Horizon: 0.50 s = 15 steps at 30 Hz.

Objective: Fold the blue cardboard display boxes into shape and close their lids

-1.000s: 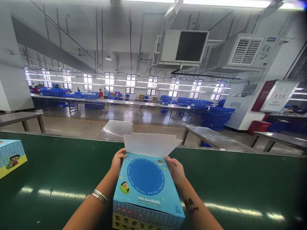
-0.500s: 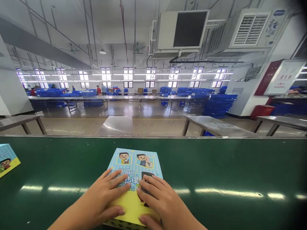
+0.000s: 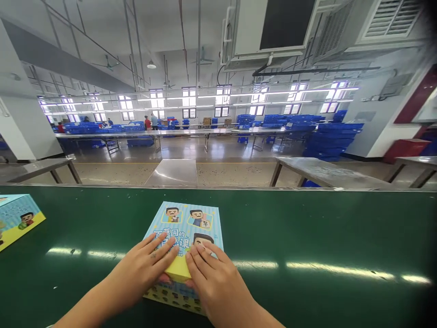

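Observation:
A printed cardboard box (image 3: 186, 223) with a light-blue and yellow lid lies on the green surface in front of me. Cartoon figures and white Chinese lettering decorate its top, and a row of small pictures runs along its front side. My left hand (image 3: 145, 266) rests over the lid's near left part, fingers on top and thumb tucked at the front edge. On the near right part, my right hand (image 3: 216, 275) has its fingers together across a printed figure, its thumb partly hidden at the front edge. Both hands hold the lid's yellow front edge.
Another blue and yellow box (image 3: 23, 221) stands at the far left of the green work surface (image 3: 307, 232). Beyond its metal edge are steel tables (image 3: 327, 171). Stacks of blue crates (image 3: 332, 139) and people (image 3: 150, 122) are farther back.
My thumbs have moved from on top of the lid to its front edge, and my right fingers have drawn together. The view has shifted slightly; more of the left box shows.

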Each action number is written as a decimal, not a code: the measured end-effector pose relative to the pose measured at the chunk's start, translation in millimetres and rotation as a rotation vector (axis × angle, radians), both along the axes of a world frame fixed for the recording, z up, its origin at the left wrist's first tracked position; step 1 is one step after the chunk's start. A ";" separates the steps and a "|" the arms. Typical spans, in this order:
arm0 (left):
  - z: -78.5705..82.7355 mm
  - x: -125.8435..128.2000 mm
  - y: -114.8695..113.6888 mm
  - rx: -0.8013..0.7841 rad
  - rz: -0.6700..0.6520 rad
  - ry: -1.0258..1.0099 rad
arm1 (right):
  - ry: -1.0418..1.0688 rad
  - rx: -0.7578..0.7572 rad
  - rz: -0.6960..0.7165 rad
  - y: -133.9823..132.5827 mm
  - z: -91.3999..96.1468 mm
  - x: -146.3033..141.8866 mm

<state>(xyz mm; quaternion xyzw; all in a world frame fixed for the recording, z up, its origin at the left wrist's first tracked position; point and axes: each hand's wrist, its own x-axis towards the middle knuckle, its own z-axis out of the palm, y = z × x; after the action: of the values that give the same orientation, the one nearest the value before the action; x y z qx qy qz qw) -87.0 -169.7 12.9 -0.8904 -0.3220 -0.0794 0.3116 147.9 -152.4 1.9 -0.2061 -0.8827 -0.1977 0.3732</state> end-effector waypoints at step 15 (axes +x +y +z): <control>4.9 -30.5 -22.3 -0.194 0.136 -0.052 | -0.185 -0.097 0.028 -2.8 -0.7 -7.3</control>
<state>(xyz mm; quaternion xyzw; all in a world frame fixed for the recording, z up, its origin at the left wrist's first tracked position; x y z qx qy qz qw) -117.6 -192.0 17.8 -0.8902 -0.3957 -0.0499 0.2201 140.6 -155.2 1.1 -0.1925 -0.9247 -0.1678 0.2824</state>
